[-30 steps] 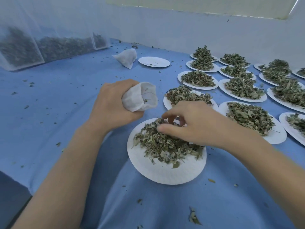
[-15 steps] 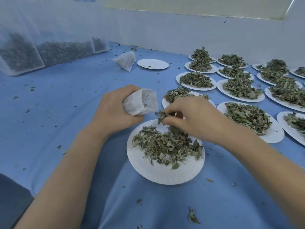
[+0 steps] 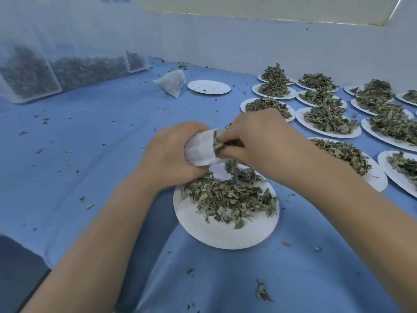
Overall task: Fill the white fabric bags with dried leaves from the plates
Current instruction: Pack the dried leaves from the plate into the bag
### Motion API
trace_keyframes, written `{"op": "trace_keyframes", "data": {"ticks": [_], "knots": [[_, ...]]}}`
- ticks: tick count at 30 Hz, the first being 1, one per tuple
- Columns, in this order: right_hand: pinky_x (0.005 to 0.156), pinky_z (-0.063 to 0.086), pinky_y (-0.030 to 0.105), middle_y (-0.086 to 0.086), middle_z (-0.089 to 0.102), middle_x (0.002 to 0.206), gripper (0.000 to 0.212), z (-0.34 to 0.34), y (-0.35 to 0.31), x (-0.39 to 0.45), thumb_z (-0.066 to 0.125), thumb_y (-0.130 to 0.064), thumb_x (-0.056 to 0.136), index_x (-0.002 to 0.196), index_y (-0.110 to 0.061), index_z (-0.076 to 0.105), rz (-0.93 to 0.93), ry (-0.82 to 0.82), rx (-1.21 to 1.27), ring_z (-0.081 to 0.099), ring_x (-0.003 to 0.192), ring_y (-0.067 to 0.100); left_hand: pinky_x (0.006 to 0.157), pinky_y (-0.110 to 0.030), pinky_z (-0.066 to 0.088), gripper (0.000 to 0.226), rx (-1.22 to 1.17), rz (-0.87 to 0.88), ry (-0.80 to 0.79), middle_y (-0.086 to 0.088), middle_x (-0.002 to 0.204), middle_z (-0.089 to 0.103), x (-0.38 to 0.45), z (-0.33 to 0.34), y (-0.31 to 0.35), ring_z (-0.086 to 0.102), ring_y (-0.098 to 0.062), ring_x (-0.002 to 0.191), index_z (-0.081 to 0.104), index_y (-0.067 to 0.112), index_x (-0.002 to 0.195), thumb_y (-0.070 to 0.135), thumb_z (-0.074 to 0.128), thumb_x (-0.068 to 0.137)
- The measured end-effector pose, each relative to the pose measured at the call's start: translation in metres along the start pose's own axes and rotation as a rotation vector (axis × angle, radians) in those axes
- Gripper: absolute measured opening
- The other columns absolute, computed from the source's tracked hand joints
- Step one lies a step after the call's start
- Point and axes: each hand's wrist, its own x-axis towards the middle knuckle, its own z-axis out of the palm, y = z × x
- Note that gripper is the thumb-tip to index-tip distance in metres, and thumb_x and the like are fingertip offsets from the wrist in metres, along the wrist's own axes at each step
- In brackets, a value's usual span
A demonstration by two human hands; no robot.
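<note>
Hands meet above the plate: left hand grips the bag, right hand pinches leaves at its mouth.

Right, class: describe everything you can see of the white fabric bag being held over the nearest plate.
The white fabric bag is small and soft, of thin creased cloth like a tea-bag pouch. The left hand grips its bunched lower end, so it lies tilted with its open mouth facing right, above the far edge of the nearest paper plate. The right hand pinches dried leaves at the mouth, pushing them in; some loose bits hang blurred just below. How full it is cannot be seen.
</note>
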Motion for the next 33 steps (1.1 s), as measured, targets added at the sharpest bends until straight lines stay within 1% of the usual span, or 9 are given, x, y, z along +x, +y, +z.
{"op": "trace_keyframes", "data": {"ticks": [2,3,7,13,17,21,24,28,33], "knots": [[0.056,0.033,0.017,-0.002,0.051,0.066,0.018,0.0,-0.005,0.0,0.052,-0.028,0.091,0.076,-0.02,0.056,-0.009,0.022,0.038,0.048,0.061,0.017,0.063,-0.034,0.047,0.047,0.01,0.028,0.006,0.001,0.085,0.065,0.0,0.0,0.003,0.059,-0.023,0.074,0.065,0.013,0.101,0.026,0.072,0.056],[0.057,0.038,0.018,-0.001,0.056,0.067,0.015,0.002,-0.005,-0.001,0.055,-0.027,0.089,0.077,-0.02,0.06,-0.004,0.049,0.106,0.053,0.065,0.019,0.062,-0.036,0.048,0.046,0.009,0.032,0.011,-0.001,0.084,0.065,0.0,0.0,0.005,0.06,-0.024,0.073,0.065,0.012,0.1,0.025,0.073,0.057],[0.083,0.051,0.028,0.001,0.074,0.091,0.021,0.006,0.003,-0.008,0.065,-0.014,0.081,0.1,-0.018,0.073,0.051,0.096,0.601,0.067,0.088,0.01,0.061,-0.04,0.048,0.041,-0.008,-0.015,0.035,0.001,0.08,0.064,-0.001,0.001,0.006,0.059,-0.024,0.071,0.064,0.013,0.097,0.029,0.071,0.06],[0.074,0.053,0.018,-0.013,0.073,0.077,0.02,0.019,0.013,-0.011,0.069,-0.007,0.081,0.085,-0.025,0.061,0.113,0.265,0.991,0.067,0.066,0.002,0.062,-0.03,0.045,0.041,-0.019,-0.031,0.05,0.015,0.077,0.057,-0.001,0.001,0.002,0.054,-0.013,0.07,0.063,0.02,0.097,0.033,0.074,0.059],[0.068,0.043,0.006,-0.015,0.07,0.082,0.01,0.02,0.029,-0.019,0.069,-0.026,0.082,0.089,-0.033,0.064,0.138,0.325,0.75,0.061,0.072,0.001,0.069,-0.03,0.046,0.043,-0.029,-0.031,0.005,0.017,0.086,0.06,-0.002,-0.001,-0.001,0.056,-0.008,0.078,0.063,0.022,0.1,0.037,0.073,0.06],[0.067,0.039,0.015,-0.014,0.063,0.103,0.041,0.03,0.039,-0.022,0.053,-0.051,0.086,0.121,-0.031,0.06,0.098,-0.073,0.285,0.053,0.079,0.002,0.07,-0.028,0.043,0.042,-0.013,-0.059,-0.023,0.017,0.084,0.059,-0.002,-0.002,-0.006,0.056,-0.008,0.079,0.062,0.024,0.098,0.038,0.074,0.06],[0.073,0.036,0.02,-0.006,0.064,0.11,0.054,0.038,0.035,-0.02,0.051,-0.059,0.084,0.129,-0.029,0.054,0.084,-0.157,0.239,0.045,0.083,0.004,0.069,-0.029,0.043,0.041,0.0,-0.079,-0.017,0.015,0.081,0.059,-0.002,-0.003,-0.009,0.058,-0.014,0.078,0.062,0.023,0.096,0.033,0.076,0.059],[0.069,0.041,0.024,-0.003,0.066,0.097,0.045,0.047,0.026,-0.01,0.052,-0.06,0.084,0.12,-0.034,0.06,0.088,-0.103,0.217,0.045,0.071,0.005,0.07,-0.028,0.042,0.04,-0.02,-0.102,-0.023,0.019,0.077,0.057,-0.003,-0.003,-0.006,0.054,-0.009,0.075,0.063,0.023,0.094,0.037,0.075,0.058],[0.08,0.051,0.03,0.0,0.069,0.088,0.033,0.051,0.013,-0.005,0.059,-0.048,0.087,0.11,-0.026,0.069,0.109,-0.086,0.226,0.061,0.081,0.016,0.072,-0.033,0.045,0.041,-0.038,-0.125,-0.035,0.012,0.082,0.062,-0.004,-0.003,-0.003,0.057,-0.012,0.078,0.064,0.021,0.095,0.037,0.072,0.058]]}}
